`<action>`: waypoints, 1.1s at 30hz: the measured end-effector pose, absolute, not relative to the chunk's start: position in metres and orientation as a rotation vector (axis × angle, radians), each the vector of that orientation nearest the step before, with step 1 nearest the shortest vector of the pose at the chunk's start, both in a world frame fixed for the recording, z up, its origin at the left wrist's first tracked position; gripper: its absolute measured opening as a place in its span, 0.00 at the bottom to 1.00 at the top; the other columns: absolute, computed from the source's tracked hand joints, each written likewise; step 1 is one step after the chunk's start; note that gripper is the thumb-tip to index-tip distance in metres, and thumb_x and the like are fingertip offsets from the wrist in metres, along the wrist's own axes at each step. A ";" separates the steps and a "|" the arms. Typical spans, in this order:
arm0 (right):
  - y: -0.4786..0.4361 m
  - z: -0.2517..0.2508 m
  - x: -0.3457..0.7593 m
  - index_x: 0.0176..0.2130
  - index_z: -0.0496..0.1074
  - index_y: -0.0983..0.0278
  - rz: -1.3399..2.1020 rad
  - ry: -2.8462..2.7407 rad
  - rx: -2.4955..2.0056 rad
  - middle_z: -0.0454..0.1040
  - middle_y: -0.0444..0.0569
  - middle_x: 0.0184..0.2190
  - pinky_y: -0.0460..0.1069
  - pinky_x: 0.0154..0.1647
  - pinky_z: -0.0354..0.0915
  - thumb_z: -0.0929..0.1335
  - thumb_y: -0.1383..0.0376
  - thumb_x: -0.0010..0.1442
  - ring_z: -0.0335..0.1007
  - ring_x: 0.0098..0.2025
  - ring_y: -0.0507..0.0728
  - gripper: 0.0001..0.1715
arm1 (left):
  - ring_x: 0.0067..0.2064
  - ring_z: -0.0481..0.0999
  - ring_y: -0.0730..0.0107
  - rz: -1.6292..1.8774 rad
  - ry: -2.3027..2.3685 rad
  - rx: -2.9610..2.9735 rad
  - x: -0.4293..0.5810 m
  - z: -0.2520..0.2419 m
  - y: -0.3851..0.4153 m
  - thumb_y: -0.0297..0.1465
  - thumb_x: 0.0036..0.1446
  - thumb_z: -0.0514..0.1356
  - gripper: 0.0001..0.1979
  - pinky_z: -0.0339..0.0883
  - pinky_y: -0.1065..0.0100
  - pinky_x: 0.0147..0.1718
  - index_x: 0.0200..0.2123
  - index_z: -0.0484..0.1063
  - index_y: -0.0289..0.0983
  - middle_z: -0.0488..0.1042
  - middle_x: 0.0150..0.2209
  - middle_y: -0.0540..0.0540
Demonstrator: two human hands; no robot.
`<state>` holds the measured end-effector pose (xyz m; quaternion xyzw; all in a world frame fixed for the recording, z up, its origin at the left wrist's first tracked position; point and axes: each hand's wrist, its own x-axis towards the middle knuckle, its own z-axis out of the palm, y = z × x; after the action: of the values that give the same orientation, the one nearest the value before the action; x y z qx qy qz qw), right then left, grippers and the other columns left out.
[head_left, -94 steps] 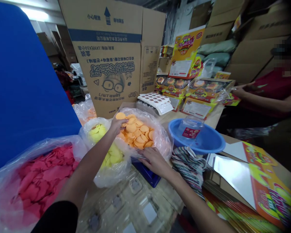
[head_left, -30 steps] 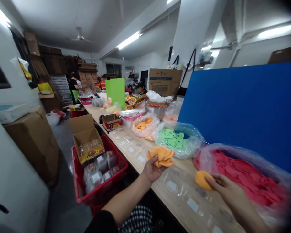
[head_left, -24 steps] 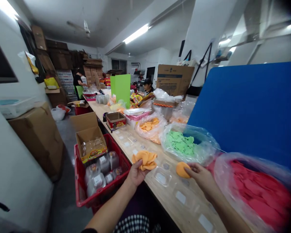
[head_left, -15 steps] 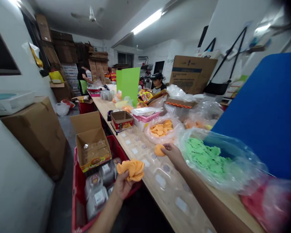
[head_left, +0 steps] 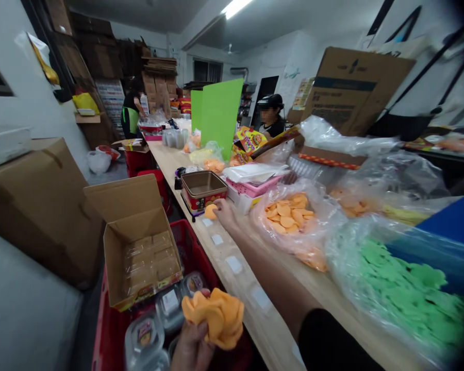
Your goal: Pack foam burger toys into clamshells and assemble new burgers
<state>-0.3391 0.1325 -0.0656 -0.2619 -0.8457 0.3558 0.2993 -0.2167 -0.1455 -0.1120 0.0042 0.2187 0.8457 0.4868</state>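
Observation:
My left hand (head_left: 195,344), low in the view, grips a fanned bunch of soft orange discs (head_left: 216,317) above the red crate. Stretched far along the table, my right hand (head_left: 226,215) pinches a single orange disc (head_left: 210,212) by its edge. That disc is close to the near side of a red-and-brown tin (head_left: 201,202), over the far end of a row of white square labels (head_left: 234,264) in faint clear plastic trays. To the right of my right forearm, an open clear bag (head_left: 261,216) holds more orange discs. Green flat pieces (head_left: 402,278) fill another open bag.
A red crate (head_left: 100,335) on the left holds clear lidded tubs (head_left: 143,335) and an open carton (head_left: 121,203). Beyond the tin stand a pink basket (head_left: 255,188) and green panels (head_left: 221,113). Two people are at the far side, one beside a large cardboard box (head_left: 344,93).
My right hand has reached forward and left with its disc, from the middle of the row to beside the tin. My left hand and its bunch are lower and nearer. The view has shifted.

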 end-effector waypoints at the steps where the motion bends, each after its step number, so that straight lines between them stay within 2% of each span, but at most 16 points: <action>1: 0.133 -0.070 -0.347 0.40 0.65 0.64 0.940 -2.250 -0.716 0.70 0.46 0.33 0.48 0.35 0.61 0.61 0.70 0.48 0.66 0.34 0.53 0.16 | 0.43 0.72 0.58 2.048 0.530 0.015 -0.217 -0.114 -0.145 0.28 0.34 0.69 0.33 0.67 0.64 0.41 0.47 0.66 0.47 0.74 0.39 0.47; 9: 0.136 -0.099 -0.368 0.36 0.67 0.64 0.905 -2.310 -0.925 0.72 0.47 0.32 0.48 0.35 0.59 0.63 0.70 0.49 0.67 0.34 0.54 0.11 | 0.44 0.71 0.52 1.974 0.528 0.023 -0.225 -0.110 -0.134 0.33 0.31 0.69 0.32 0.65 0.55 0.42 0.46 0.68 0.46 0.73 0.38 0.44; 18: 0.133 -0.108 -0.368 0.33 0.71 0.65 0.755 -2.450 -0.941 0.71 0.53 0.33 0.54 0.44 0.52 0.65 0.70 0.51 0.63 0.41 0.60 0.07 | 0.46 0.70 0.53 2.015 0.557 -0.031 -0.237 -0.128 -0.133 0.32 0.32 0.69 0.31 0.65 0.57 0.43 0.45 0.69 0.47 0.73 0.40 0.46; 22: 0.126 -0.101 -0.363 0.34 0.72 0.67 0.718 -2.460 -0.853 0.68 0.57 0.40 0.55 0.47 0.49 0.65 0.72 0.50 0.56 0.48 0.62 0.09 | 0.42 0.73 0.57 2.039 0.565 -0.072 -0.239 -0.126 -0.132 0.31 0.34 0.68 0.29 0.68 0.61 0.38 0.45 0.69 0.46 0.74 0.40 0.45; 25: 0.120 -0.089 -0.352 0.37 0.72 0.67 0.757 -2.433 -0.821 0.64 0.58 0.45 0.56 0.48 0.48 0.65 0.70 0.51 0.52 0.50 0.64 0.11 | 0.41 0.73 0.58 2.085 0.573 -0.101 -0.242 -0.116 -0.126 0.29 0.34 0.69 0.30 0.69 0.64 0.36 0.45 0.69 0.45 0.74 0.40 0.46; 28: 0.114 -0.074 -0.328 0.37 0.71 0.66 0.884 -2.425 -0.784 0.67 0.54 0.41 0.54 0.46 0.52 0.62 0.65 0.56 0.57 0.46 0.60 0.12 | 0.41 0.73 0.62 2.164 0.552 -0.109 -0.249 -0.109 -0.115 0.26 0.34 0.68 0.28 0.69 0.65 0.38 0.43 0.70 0.45 0.74 0.40 0.48; 30: 0.108 -0.062 -0.303 0.34 0.72 0.66 1.000 -2.442 -0.745 0.70 0.50 0.34 0.50 0.40 0.57 0.58 0.60 0.59 0.63 0.39 0.56 0.17 | 0.41 0.73 0.64 2.209 0.534 -0.122 -0.256 -0.109 -0.105 0.23 0.35 0.67 0.26 0.70 0.65 0.39 0.41 0.71 0.44 0.74 0.40 0.49; 33: 0.095 -0.041 -0.257 0.31 0.72 0.67 1.267 -2.467 -0.686 0.72 0.48 0.29 0.46 0.31 0.59 0.55 0.54 0.60 0.65 0.30 0.52 0.26 | 0.39 0.74 0.65 2.234 0.539 -0.123 -0.265 -0.113 -0.090 0.21 0.38 0.65 0.20 0.71 0.66 0.35 0.38 0.72 0.41 0.75 0.38 0.49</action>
<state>-0.2571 0.0947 -0.0406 -0.2376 -0.8549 0.4388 0.1418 -0.2650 -0.0902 -0.1133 -0.0489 0.2137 0.8864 0.4077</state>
